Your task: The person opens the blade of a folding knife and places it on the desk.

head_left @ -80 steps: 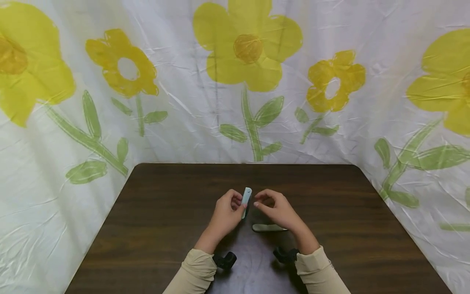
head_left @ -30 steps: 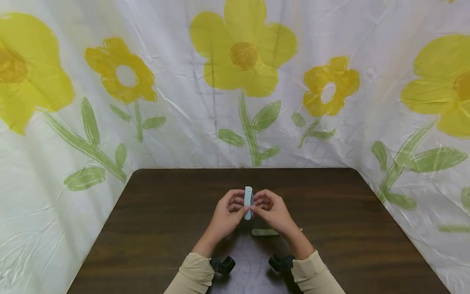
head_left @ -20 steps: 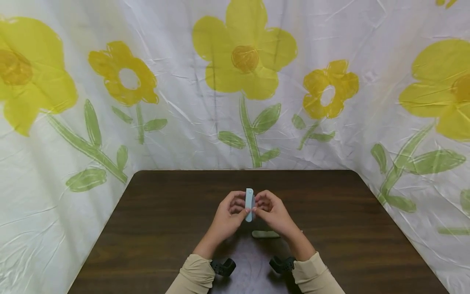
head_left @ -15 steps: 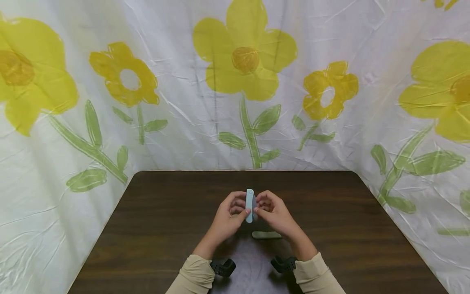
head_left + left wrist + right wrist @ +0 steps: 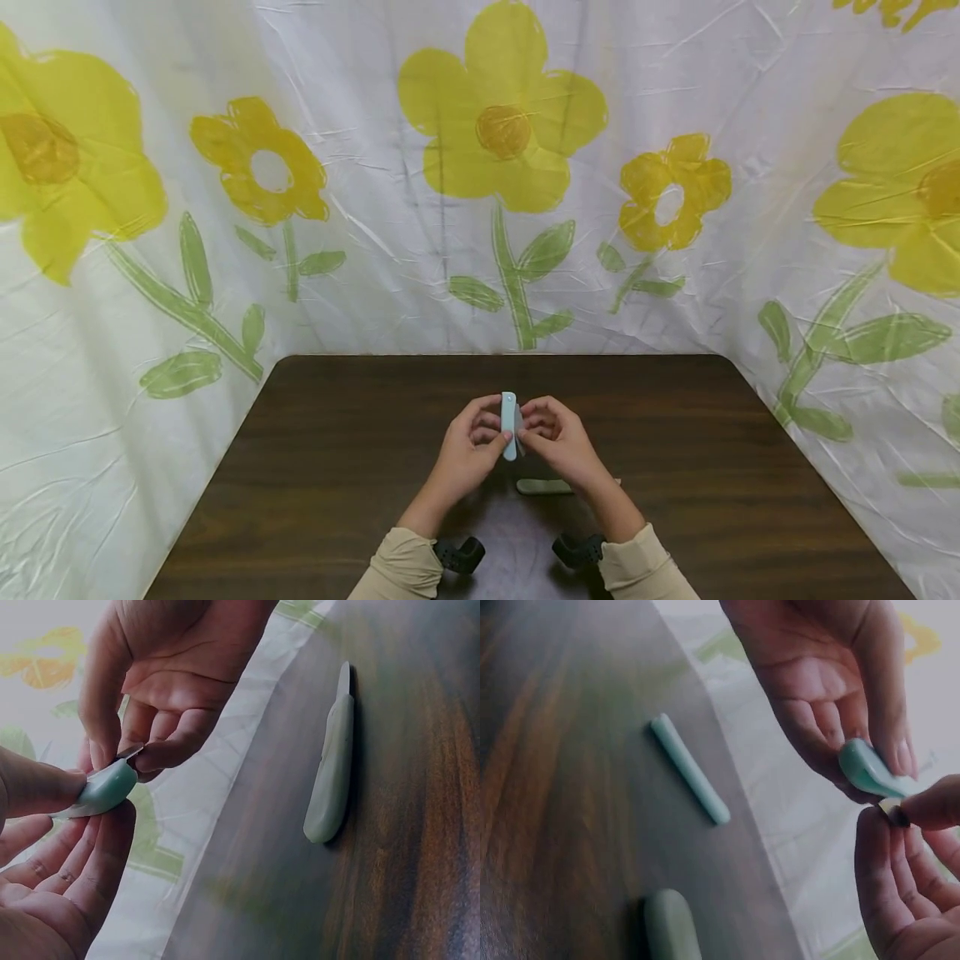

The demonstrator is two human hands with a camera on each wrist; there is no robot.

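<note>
Beige is the left sleeve [image 5: 401, 562], at the bottom of the frame, left of centre, and the left hand [image 5: 465, 450] reaches up from it. Its grip is narrow: thumb and fingers pinch the pale blue handle of a folding knife [image 5: 508, 421]. This knife stands almost upright in the frame, below the centre and slightly to the right. Next comes the right hand [image 5: 558, 440], whose grip is narrow too; thumb and fingertip pinch the metal blade [image 5: 891, 811], which is partly out of the handle. Below this hand, partly hidden by its wrist, a green knife [image 5: 543, 487] lies on the brown worktop [image 5: 337, 467]. In the right wrist view, a thin teal stick [image 5: 690, 769] lies left of the frame's centre.
</note>
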